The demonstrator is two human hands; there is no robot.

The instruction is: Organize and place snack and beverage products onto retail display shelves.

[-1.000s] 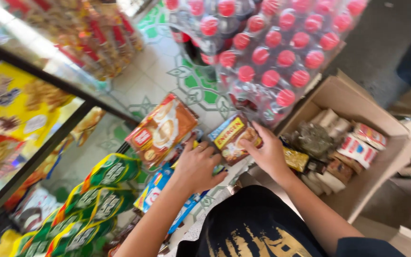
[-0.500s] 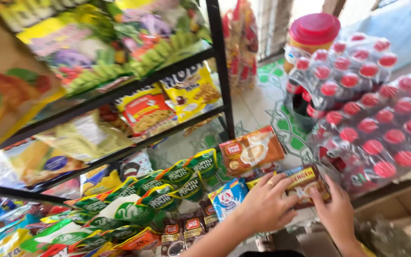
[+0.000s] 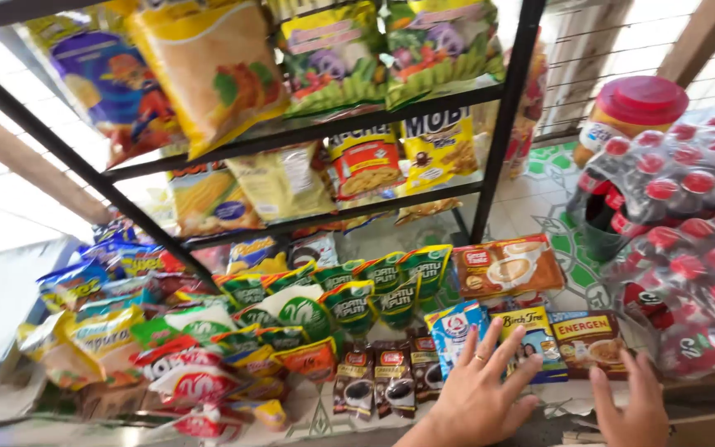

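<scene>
Two open hands — left hand (image 3: 482,389), right hand (image 3: 632,407) — touching sachet packs (image 3: 531,339)

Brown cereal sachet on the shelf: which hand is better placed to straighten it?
Probably the right hand: its fingertips lie just under the brown sachet. The left hand rests on the blue sachets beside it.

Bright daylight floods in from the left and upper right, washing those areas out to white. Glare glints off the snack bags (image 3: 208,74) (glossy plastic); motion blur softens everything slightly.
</scene>
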